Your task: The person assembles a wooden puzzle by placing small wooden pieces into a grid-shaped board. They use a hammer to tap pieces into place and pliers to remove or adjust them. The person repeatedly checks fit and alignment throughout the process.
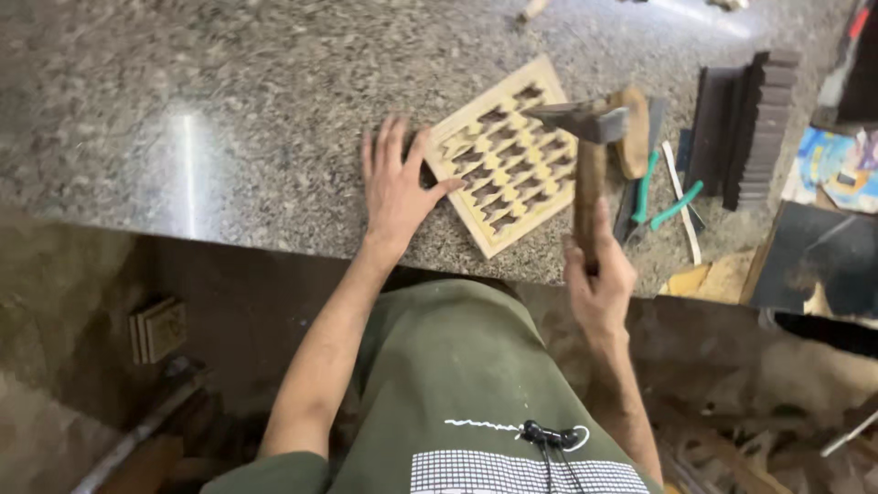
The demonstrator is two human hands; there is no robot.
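The speckled granite worktop [229,119] filled the upper part of the view, its front edge running just under both hands. Far to the right of the right-hand fingers lay a flat printed package [837,165], roughly rectangular, in blue, yellow and white, partly cut off by the frame edge. Left of it stood a stack of dark wooden slabs [750,128], set on edge.

The wooden lattice panel [505,155] lay flat on the worktop, turned cornerwise, pale wood with rows of dark cut-out shapes. It sat just right of the left hand [395,187], whose fingers were spread flat on the stone, the thumb touching the panel's near edge.

The right hand [599,274] had its fingers wrapped tight around the wooden handle of a hammer [585,137], whose metal head hung over the panel's right corner. Beyond those fingers, to the right, lay green-handled tools [663,197] beside a white strip [681,201].
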